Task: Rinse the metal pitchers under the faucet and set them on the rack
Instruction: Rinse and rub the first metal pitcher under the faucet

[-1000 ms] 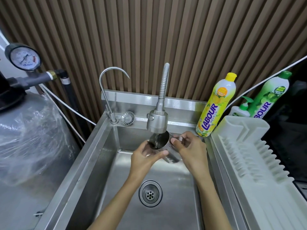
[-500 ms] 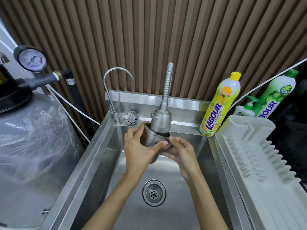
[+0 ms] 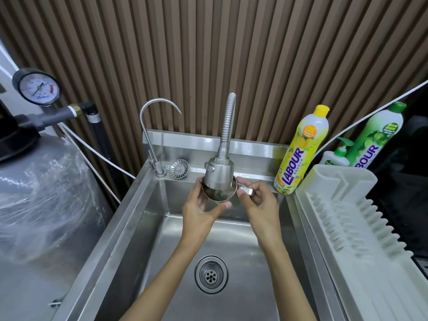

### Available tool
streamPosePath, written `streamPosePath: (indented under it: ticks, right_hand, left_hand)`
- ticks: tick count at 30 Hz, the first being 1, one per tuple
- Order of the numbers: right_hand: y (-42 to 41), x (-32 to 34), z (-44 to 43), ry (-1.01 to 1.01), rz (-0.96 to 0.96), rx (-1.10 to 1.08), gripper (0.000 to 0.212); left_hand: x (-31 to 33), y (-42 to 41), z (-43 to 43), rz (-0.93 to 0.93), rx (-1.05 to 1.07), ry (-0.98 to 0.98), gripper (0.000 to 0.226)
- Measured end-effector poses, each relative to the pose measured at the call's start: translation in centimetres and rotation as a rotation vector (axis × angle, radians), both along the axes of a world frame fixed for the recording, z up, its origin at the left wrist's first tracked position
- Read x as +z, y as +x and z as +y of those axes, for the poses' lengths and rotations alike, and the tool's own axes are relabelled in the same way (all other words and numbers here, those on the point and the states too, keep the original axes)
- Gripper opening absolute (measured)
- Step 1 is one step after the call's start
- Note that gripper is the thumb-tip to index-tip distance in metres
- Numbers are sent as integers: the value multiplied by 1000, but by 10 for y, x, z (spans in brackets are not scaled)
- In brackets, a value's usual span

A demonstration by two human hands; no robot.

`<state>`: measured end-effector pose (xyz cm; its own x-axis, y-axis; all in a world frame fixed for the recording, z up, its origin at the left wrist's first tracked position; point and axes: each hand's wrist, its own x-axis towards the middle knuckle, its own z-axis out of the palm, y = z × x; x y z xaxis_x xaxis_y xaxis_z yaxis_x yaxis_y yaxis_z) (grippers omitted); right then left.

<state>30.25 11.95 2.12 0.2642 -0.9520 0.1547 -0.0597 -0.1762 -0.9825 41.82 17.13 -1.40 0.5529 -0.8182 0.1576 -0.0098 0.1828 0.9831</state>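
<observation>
A small metal pitcher (image 3: 218,195) sits mouth-up right under the spray head of the flexible faucet (image 3: 219,173), which covers part of its rim. My left hand (image 3: 201,210) cups the pitcher's left side and underside. My right hand (image 3: 259,205) grips its handle (image 3: 246,190) between thumb and fingers. Water shows inside the pitcher. The white plastic drying rack (image 3: 361,228) lies to the right of the sink with nothing on it.
The steel sink (image 3: 143,216) has a drain (image 3: 210,274) below my hands. A thin gooseneck tap (image 3: 150,135) and a loose strainer (image 3: 178,169) stand at the back left. Yellow (image 3: 301,151) and green soap bottles (image 3: 370,137) stand at the back right. A wrapped tank (image 3: 41,200) with a gauge (image 3: 38,86) fills the left.
The pitcher was tipped on its side and turned in both hands half a second ago; now it is upright under the spray head, with my right hand on the handle.
</observation>
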Motion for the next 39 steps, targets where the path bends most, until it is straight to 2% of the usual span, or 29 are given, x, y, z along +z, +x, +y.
streamPosePath:
  ticks: [5,7,10,12,15,18,19,20,22,25,28,31,33,36,39]
  right_hand:
    - [6,-27,-4,445,-469,300,18]
    - [7,-31,-2,524,-498,334,14]
    - [4,-26,0,478,-284,302,14]
    - [-3,-19,-1,418,-121,237,14]
    - [-15,-8,-7,272,117,142,21]
    - [-20,0,-11,6,450,7,26]
    - [-18,2,-10,-62,505,-20,27]
    - [-16,3,-8,-109,497,-32,28]
    - [-12,4,-5,-123,330,-23,29]
    - [-7,-3,-5,-8,62,55,25]
    - [1,-20,-7,215,-192,174,21]
    - [8,-31,-5,457,-430,277,17]
    - [9,-34,-2,527,-425,301,16]
    - [4,-28,1,521,-276,257,16]
    - [-5,-10,2,433,-72,146,18]
  left_hand:
    - [19,5,9,-449,157,-8,82]
    - [19,3,13,-544,254,58,83]
    - [14,-1,18,-564,383,205,90]
    - [13,-2,20,-511,365,281,89]
    - [3,-4,21,-330,205,352,75]
    - [-10,-6,16,-75,17,345,59]
    - [-12,-8,14,-18,-22,324,51]
    - [-12,-9,12,23,-42,289,46]
    - [-7,-10,6,88,-41,174,45]
    - [2,-3,2,84,-7,5,66]
    - [14,5,4,-186,98,-26,81]
    - [25,7,10,-463,197,60,86]
    - [29,6,13,-560,279,165,87]
    - [30,5,17,-644,338,293,78]
    - [25,6,18,-559,268,387,57]
